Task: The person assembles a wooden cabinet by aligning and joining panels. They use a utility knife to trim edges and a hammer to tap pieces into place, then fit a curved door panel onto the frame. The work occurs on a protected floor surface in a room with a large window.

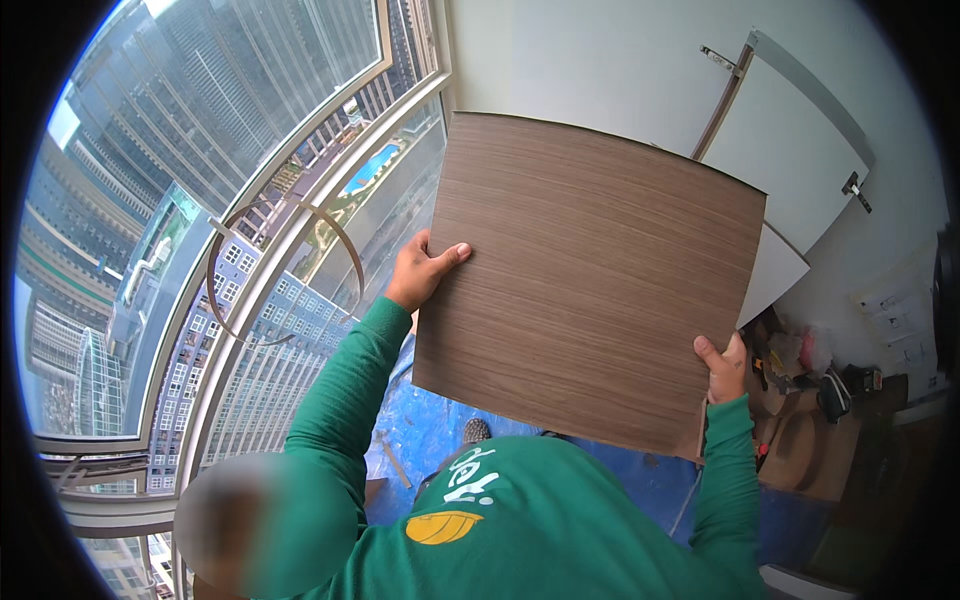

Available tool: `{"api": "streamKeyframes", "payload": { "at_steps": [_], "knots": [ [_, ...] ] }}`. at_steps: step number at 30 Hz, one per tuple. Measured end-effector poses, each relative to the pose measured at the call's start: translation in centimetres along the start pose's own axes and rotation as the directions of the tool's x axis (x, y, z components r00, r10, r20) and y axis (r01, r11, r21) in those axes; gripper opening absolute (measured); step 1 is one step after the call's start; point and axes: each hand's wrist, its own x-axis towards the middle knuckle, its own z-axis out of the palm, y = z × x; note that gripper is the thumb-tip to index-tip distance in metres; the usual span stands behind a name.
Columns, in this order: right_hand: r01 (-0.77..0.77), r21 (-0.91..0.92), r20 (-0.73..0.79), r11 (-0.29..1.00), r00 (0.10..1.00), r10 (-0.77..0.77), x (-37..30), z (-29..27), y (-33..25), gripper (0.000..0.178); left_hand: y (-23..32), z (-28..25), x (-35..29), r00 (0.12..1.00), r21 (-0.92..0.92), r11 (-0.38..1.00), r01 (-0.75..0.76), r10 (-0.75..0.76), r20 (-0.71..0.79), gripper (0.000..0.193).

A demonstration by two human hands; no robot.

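A large brown wood-grain panel point(590, 280) is held up in front of me, slightly tilted, between my two hands. My left hand point(424, 270) grips its left edge, thumb lying on the face and fingers mostly hidden behind. Lower down on the opposite side, my right hand point(724, 366) holds the right edge near the bottom corner, its thumb also showing on the front. Both arms wear green sleeves. What lies behind the panel is mostly hidden.
Tall windows point(270, 170) run along the left, with a thin curved strip point(360, 262) looping before them. White door panels with hinges point(790, 140) lean on the right wall. Blue sheeting point(400, 440) covers the floor. Tools and a cardboard piece point(825, 455) sit at right.
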Motion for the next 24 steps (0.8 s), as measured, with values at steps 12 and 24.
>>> {"api": "streamKeyframes", "payload": {
  "at_steps": [12, 24],
  "knots": [
    [-0.342, 0.008, 0.096, 0.94, 0.935, 0.34, -5.1, 8.7, -6.9, 0.056, 2.5, -9.9, -2.6, 0.96, 0.246, 0.94, 0.238, -0.266, 0.088, 0.082],
    [-0.535, -0.398, 0.142, 0.745, 0.767, 0.626, -7.8, 4.2, 7.3, 0.084, -5.5, -9.3, -0.6, 0.683, 0.635, 0.696, 0.334, -0.643, 0.345, 0.074]
  ]
}}
